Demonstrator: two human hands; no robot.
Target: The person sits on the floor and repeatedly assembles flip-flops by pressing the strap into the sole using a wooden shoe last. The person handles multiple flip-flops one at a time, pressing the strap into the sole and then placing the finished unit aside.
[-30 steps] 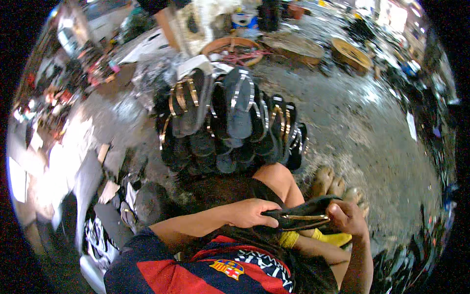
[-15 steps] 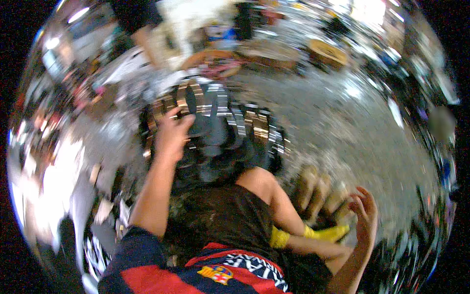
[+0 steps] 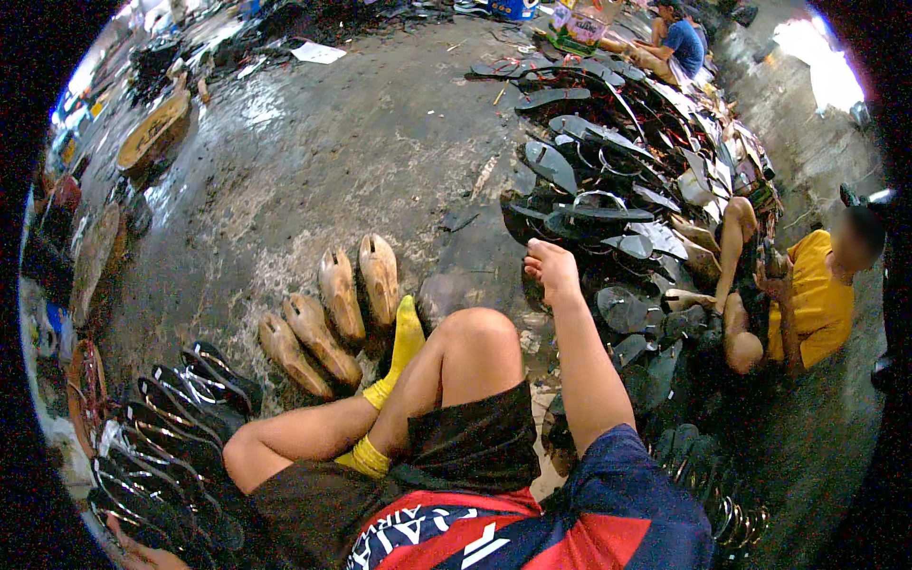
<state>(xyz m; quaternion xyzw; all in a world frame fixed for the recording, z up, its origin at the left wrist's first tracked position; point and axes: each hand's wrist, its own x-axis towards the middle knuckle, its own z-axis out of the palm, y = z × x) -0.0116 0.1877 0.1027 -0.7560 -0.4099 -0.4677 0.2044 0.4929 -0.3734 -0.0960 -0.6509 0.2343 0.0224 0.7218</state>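
Note:
My right hand (image 3: 553, 271) reaches forward with its fingers loosely bent and apart, nothing in them. Just beyond it lies a spread of dark flip-flops (image 3: 594, 214), some overlapping, with no clear contact between hand and sandal. At the lower left edge, my left hand (image 3: 150, 553) is beside a tightly packed row of black sandals (image 3: 176, 437) with shiny straps. Most of its fingers are lost in the dark rim. Several wooden shoe lasts (image 3: 337, 294) stand on the floor in front of my yellow-socked foot.
A person in a yellow shirt (image 3: 822, 299) sits at the right, and another in a blue shirt (image 3: 684, 47) sits far back. Round wooden blocks (image 3: 154, 131) stand at the left. More sandals (image 3: 708, 484) are stacked at my right side.
My view has swung to the right, shifting the sandal row and shoe lasts leftward. My right hand has extended from beside my leg toward the flip-flops; my left hand is now at the picture's edge.

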